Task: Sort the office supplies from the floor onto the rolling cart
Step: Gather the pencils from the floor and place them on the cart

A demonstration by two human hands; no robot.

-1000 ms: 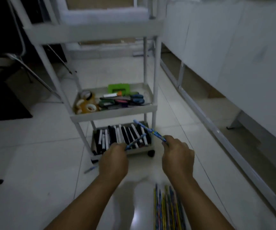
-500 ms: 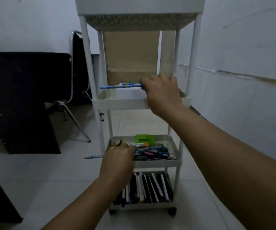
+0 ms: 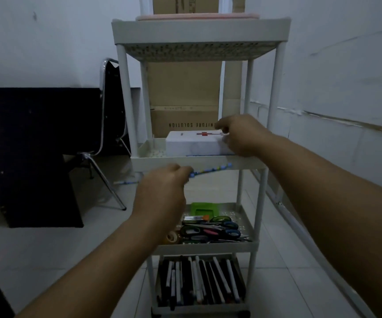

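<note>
Pencil (image 3: 210,170) blurred; cart (image 3: 199,161) base cut off.

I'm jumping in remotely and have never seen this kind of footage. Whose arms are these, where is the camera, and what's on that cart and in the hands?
There is no machine: a person wears one wide-angle camera on the head, looking forward and down at both bare hands. The left hand grips a blue patterned pencil just below a shelf of the white rolling cart. The right hand rests at a white box with a red cross on that shelf. Whether it holds anything is unclear. The shelf beneath holds scissors, tape rolls and a green item. The bottom shelf holds black and white markers.
</note>
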